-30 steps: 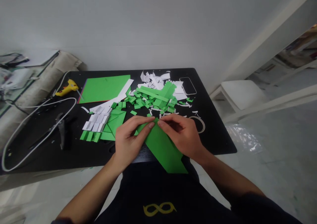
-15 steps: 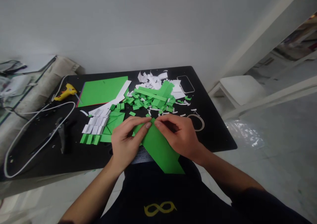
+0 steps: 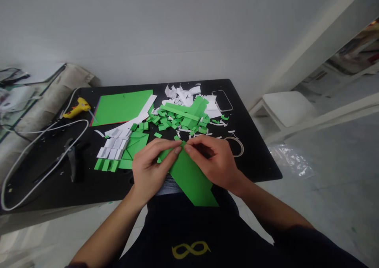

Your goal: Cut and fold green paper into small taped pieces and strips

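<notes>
A green sheet of paper (image 3: 191,177) slants down toward my lap, its far corner pinched by both hands. Thumb and fingers of my left hand (image 3: 155,161) close on that corner from the left. From the right, my right hand (image 3: 211,159) grips the same corner, fingertips almost touching the left ones. Just beyond my hands lies a pile of small folded green paper pieces (image 3: 167,122) with green strips on it. Folded white paper pieces (image 3: 114,145) stand in rows beside a flat green paper piece (image 3: 134,147) to the left.
A yellow glue gun (image 3: 77,108) with a white cable, dark-handled pliers or cutters (image 3: 72,161), and a stack of green sheets (image 3: 121,107) occupy the left. White paper scraps (image 3: 183,94), a phone-shaped outline (image 3: 222,101) and a ring (image 3: 237,147) lie right. A white stool (image 3: 287,106) stands beyond.
Both hands keep their pinch on the green paper's corner. The view has shifted very slightly; nothing else has visibly moved.
</notes>
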`<state>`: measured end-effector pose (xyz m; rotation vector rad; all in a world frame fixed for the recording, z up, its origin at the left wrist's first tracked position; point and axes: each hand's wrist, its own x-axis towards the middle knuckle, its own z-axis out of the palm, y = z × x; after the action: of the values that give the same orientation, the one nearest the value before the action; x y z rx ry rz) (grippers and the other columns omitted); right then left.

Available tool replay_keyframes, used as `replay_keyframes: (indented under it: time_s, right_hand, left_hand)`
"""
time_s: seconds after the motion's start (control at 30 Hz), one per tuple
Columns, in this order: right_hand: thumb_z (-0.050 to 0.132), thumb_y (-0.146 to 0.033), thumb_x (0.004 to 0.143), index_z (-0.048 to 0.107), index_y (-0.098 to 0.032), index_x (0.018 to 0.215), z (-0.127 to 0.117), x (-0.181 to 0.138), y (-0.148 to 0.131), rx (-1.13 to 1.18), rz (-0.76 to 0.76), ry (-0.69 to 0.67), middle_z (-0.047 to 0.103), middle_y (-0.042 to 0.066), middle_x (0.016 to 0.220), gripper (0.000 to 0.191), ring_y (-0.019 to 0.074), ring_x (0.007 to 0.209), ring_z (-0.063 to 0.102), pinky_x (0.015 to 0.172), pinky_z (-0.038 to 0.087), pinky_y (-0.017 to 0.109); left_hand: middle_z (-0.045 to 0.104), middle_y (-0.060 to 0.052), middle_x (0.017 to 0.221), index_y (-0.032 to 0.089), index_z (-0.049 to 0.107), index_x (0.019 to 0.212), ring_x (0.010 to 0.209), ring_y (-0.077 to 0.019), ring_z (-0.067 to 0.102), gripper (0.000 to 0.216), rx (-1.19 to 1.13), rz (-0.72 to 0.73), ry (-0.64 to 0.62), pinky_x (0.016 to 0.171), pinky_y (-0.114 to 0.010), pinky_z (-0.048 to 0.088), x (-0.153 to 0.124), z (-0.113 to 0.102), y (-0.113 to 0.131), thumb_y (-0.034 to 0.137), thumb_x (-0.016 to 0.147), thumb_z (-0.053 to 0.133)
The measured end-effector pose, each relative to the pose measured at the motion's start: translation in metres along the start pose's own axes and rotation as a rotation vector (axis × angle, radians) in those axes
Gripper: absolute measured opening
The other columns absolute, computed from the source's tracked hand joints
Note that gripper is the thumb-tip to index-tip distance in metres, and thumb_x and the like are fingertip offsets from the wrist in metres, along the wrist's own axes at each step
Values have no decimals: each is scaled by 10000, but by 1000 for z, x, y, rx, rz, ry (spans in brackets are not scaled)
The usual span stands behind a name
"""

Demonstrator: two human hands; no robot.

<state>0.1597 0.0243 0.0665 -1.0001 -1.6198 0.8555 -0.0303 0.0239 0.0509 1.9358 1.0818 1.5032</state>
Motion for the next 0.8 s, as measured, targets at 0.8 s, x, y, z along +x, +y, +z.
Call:
replay_keyframes:
  time_s: [0.8]
  right_hand:
    - [703, -198, 975, 731, -208, 893, 7, -2, -1, 30, -55, 68, 757, 17, 824, 86, 150, 713, 702, 691, 591, 287]
  left_hand:
    - [775, 1, 757, 242, 790, 812, 678, -145, 685, 60, -181, -335, 69, 600, -251, 561, 1, -1, 1, 231, 862, 821]
